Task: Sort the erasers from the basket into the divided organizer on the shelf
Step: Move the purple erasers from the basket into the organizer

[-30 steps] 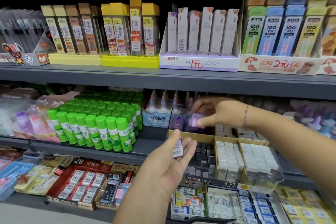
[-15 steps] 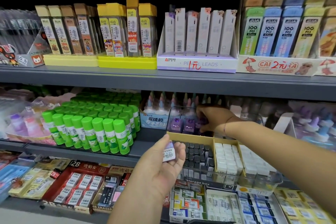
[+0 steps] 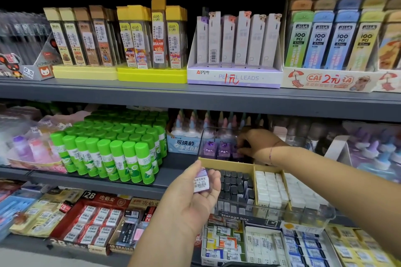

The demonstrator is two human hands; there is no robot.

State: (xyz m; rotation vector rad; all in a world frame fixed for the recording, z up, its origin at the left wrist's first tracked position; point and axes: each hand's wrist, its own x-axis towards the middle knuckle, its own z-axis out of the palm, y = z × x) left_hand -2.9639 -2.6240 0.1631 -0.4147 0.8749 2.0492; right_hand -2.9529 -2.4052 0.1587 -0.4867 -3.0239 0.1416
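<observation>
On the middle shelf [image 3: 171,172], my right hand [image 3: 255,143] is down in the back compartment of the divided organizer [image 3: 227,163], among purple erasers [image 3: 223,149]; whether its fingers grip one I cannot tell. My left hand [image 3: 193,199] pinches a labelled purple eraser [image 3: 201,182] just in front of the organizer.

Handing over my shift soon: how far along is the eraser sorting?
Done: the organizer already holds black erasers and white erasers in front, with purple erasers standing at the back. In hand: the right hand is down at that purple row, its grasp hidden; the left hand holds a labelled purple eraser. Left: placing that one; the basket is out of view, so the remainder is unknown.
</observation>
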